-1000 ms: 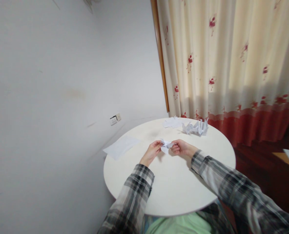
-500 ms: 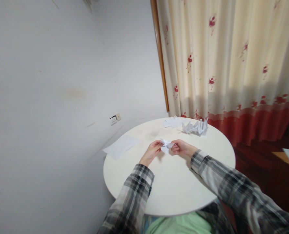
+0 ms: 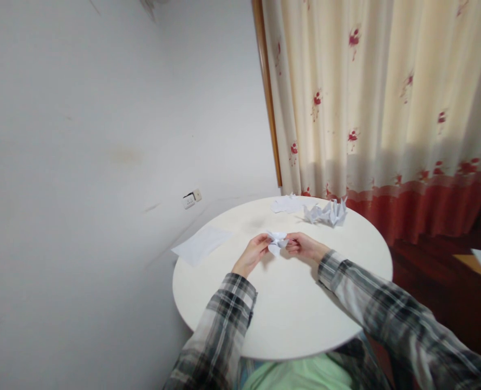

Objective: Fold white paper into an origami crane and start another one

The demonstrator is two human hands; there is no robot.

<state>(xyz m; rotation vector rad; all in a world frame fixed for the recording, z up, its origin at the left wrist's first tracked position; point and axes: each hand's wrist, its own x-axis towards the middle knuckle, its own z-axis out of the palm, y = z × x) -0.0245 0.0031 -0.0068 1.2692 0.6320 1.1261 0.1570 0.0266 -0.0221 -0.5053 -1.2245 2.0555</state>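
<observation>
Upper flap of the folded paper (image 3: 275, 249) has opened slightly to view

Left hand (image 3: 254, 250) pinches the paper's near-side corner between thumb and fingers, while the right hand (image 3: 303, 246) grips the opposite edge; both have stayed almost where they were. The piece sits between them, over the counter (image 3: 293, 303); whether it touches the surface, I cannot tell. Plaid sleeves (image 3: 232, 309) run back from each wrist. Left of the left hand, a flat white sheet (image 3: 202, 245) reaches the counter's edge. Ahead of the hands, some paper (image 3: 286, 205) lies near the far rim. Beyond the right hand stand pointed folded pieces (image 3: 327, 214), with a flowered curtain (image 3: 378, 108) farther behind.
</observation>
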